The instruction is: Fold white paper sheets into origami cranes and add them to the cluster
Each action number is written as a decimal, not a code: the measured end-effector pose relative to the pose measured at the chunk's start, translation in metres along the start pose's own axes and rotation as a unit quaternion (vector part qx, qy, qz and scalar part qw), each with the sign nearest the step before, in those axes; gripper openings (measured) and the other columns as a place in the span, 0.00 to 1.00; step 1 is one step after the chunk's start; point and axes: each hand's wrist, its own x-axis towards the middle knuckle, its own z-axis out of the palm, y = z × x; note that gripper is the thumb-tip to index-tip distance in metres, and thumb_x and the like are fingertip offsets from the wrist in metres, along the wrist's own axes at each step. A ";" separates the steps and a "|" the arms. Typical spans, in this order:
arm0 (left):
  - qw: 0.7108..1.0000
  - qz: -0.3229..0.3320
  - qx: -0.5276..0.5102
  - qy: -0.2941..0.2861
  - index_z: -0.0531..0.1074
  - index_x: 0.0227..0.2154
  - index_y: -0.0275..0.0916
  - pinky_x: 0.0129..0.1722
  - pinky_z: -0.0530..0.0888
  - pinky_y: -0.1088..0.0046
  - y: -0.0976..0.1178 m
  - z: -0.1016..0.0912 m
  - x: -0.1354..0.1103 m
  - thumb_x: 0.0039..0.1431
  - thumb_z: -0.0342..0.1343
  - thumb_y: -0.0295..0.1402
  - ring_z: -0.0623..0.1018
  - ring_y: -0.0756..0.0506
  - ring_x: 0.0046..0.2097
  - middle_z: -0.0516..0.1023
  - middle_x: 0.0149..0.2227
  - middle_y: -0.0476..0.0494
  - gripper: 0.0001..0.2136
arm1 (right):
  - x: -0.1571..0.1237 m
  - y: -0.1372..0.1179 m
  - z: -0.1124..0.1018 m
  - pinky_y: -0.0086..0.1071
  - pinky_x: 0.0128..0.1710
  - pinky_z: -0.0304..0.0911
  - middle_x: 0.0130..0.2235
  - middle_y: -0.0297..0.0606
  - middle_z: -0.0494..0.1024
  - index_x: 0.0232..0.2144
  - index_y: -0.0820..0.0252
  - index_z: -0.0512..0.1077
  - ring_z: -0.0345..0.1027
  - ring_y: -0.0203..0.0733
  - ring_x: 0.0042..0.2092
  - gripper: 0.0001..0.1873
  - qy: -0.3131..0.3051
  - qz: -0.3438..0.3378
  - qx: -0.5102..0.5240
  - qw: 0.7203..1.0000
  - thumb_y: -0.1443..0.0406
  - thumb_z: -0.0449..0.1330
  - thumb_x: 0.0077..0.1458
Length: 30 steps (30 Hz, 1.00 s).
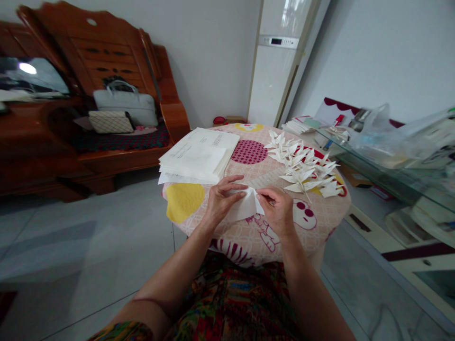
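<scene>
Between my two hands is a white sheet of paper, partly folded, with a raised crease near its top. My left hand has thumb and fingers closed on its left upper edge. On the right side, my right hand pinches a corner between thumb and forefinger. Just beyond my right hand lie several folded paper cranes, bunched together with pointed wings and tails. A thick stack of paper, some of it printed, is beyond my left hand.
Everything lies on a round table with a patterned pink tablecloth. At the right stands a glass shelf with plastic bags and small items. A carved wooden sofa holding a handbag is at the left; a tall white cabinet unit stands behind.
</scene>
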 end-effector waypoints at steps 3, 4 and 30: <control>1.000 -0.008 -0.005 -0.002 0.84 0.35 0.45 0.57 0.71 0.60 0.000 0.002 -0.001 0.52 0.68 0.37 0.76 0.39 0.54 0.79 0.53 0.42 0.07 | -0.001 -0.002 0.000 0.32 0.35 0.66 0.31 0.37 0.80 0.32 0.58 0.78 0.73 0.40 0.33 0.07 0.009 0.015 0.007 1.000 0.68 0.59 0.57; 1.000 -0.009 -0.008 -0.004 0.84 0.36 0.46 0.57 0.71 0.60 0.001 0.002 -0.001 0.52 0.68 0.37 0.76 0.39 0.55 0.78 0.53 0.42 0.08 | -0.001 -0.002 0.000 0.32 0.35 0.67 0.31 0.36 0.80 0.32 0.58 0.78 0.73 0.40 0.33 0.07 0.010 0.020 0.014 1.000 0.68 0.59 0.57; 0.999 -0.016 0.019 -0.020 0.84 0.36 0.45 0.55 0.72 0.61 0.018 0.004 0.000 0.53 0.68 0.38 0.77 0.40 0.53 0.80 0.50 0.41 0.09 | -0.001 -0.008 -0.002 0.32 0.33 0.70 0.32 0.37 0.81 0.32 0.56 0.80 0.74 0.40 0.33 0.07 0.038 0.071 0.065 0.995 0.65 0.61 0.56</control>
